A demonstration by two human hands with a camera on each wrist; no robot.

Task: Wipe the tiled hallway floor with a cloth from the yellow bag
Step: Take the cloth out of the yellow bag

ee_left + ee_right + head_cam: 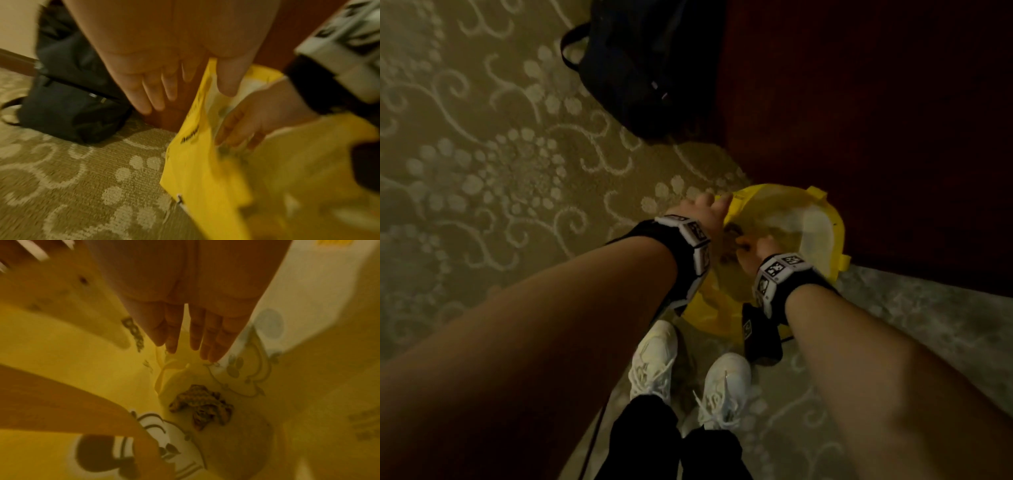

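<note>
The yellow bag (822,222) stands open on the floor by my feet. My left hand (707,207) pinches its near rim, thumb inside and fingers outside, as the left wrist view shows on the left hand (164,78) and the yellow bag (197,162). My right hand (755,248) reaches down into the bag's mouth. In the right wrist view the right hand (191,331) has straight, spread fingers and holds nothing. A crumpled brownish cloth (203,407) lies at the bag's bottom below those fingertips, apart from them. The cloth (729,236) shows faintly in the head view.
A black backpack (633,68) leans against a dark red wooden panel (859,102) beyond the bag. Patterned beige carpet (482,171) covers the left side. Grey tiled floor (893,325) runs to the right. My white shoes (654,363) stand just behind the bag.
</note>
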